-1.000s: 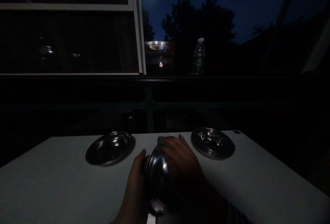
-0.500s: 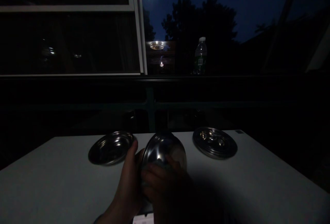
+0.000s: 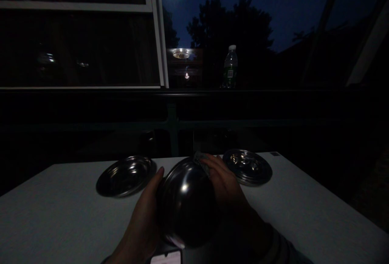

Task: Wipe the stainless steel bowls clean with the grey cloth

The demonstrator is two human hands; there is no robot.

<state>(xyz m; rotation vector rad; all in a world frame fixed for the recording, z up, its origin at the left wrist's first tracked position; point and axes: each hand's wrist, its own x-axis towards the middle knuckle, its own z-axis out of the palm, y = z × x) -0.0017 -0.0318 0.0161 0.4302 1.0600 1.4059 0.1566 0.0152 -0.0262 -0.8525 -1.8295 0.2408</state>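
Note:
In the head view, a shiny stainless steel bowl is tilted up over the near middle of the table, its rounded outside facing me. My left hand grips its left side, thumb pointing up along the rim; the other fingers are hidden behind it. At the bowl's upper right edge, my right hand presses a small rumpled greyish cloth against the metal. Its fingers are closed over this cloth. A steel dish lies left of my left hand, and stacked steel dishes stand beyond my right hand.
The pale table ends in a straight far edge. A lit phone lies at the near edge, below the bowl. Beyond the table are a dark railing, a clear bottle with a green label, and a window frame. The scene is dim.
My right hand has moved up and right, from across the bowl's face to its upper right edge, and the cloth now shows. The bowl has turned more of its outside towards me.

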